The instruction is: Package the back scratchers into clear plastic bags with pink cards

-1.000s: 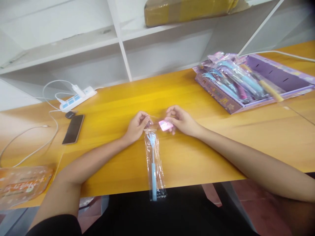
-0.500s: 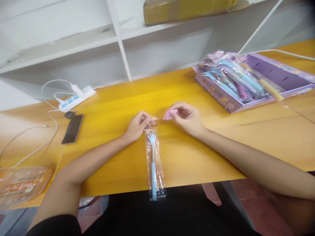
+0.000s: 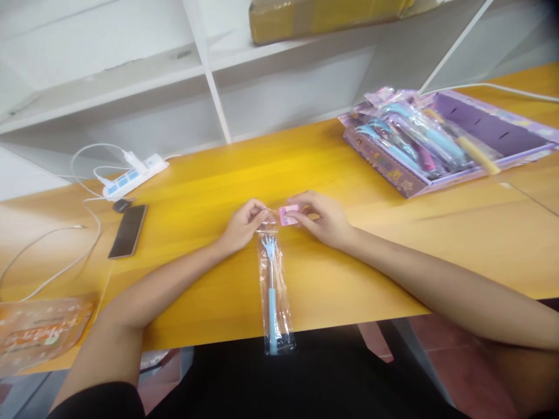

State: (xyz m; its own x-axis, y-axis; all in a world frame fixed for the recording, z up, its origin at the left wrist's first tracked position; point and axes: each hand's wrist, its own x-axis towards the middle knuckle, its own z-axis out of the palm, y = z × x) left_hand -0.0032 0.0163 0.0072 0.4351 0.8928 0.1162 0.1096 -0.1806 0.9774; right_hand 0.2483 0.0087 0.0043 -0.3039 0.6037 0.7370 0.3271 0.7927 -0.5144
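A light-blue back scratcher [image 3: 272, 302] with a hand-shaped head lies inside a clear plastic bag [image 3: 283, 291], its handle end reaching past the table's front edge. My left hand [image 3: 245, 224] pinches the top flap of that bag between thumb and fingers. Between the thumb and fingers of my right hand [image 3: 325, 218] is a small pink card [image 3: 288, 215], held close beside the bag's top. Whether the card touches the bag I cannot tell.
An open purple display box [image 3: 419, 189] at the right holds several bagged back scratchers. At the left are a phone [image 3: 127, 231], a white power strip [image 3: 137, 176] with cables, and an orange printed pouch [image 3: 43, 331]. White shelving [image 3: 213, 99] stands behind, bearing a taped carton [image 3: 323, 20].
My right hand has moved left and slightly down, bringing the pink card close to the bag's top. The card now faces more toward me. My left hand keeps its pinch.
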